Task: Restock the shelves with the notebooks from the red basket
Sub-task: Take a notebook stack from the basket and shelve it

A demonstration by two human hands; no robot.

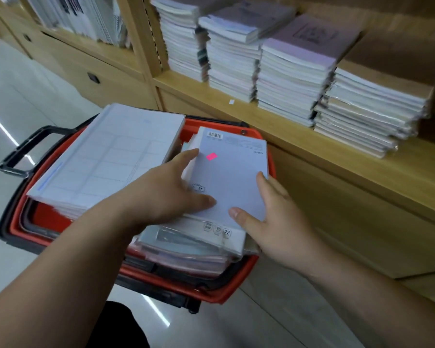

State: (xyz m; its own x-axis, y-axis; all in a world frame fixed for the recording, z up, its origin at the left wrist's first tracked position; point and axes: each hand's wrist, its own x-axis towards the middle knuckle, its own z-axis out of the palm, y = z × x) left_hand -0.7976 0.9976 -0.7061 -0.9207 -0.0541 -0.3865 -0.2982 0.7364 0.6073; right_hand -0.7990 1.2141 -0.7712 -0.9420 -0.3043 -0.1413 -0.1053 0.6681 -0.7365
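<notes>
- Pale notebook (232, 172), topmost at the right side of the red basket (236, 295), is gripped at both long edges.
- Left hand (166, 194) fingers (186, 156) are spread, thumb pressed on the cover; right hand (274, 222) likewise, probably for lifting.
- Shelf (274, 121) stacks (291, 74) sit just beyond the basket's far edge.

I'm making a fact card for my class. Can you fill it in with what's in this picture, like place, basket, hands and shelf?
place: shop aisle beside a wooden shelf
basket: red basket on the floor, full of notebooks
left hand: left hand on the left edge of the pale notebook
right hand: right hand on its near right corner
sticker: pink sticker on that notebook
big pile: large notebook stack in the basket
shelf: four notebook stacks
</notes>
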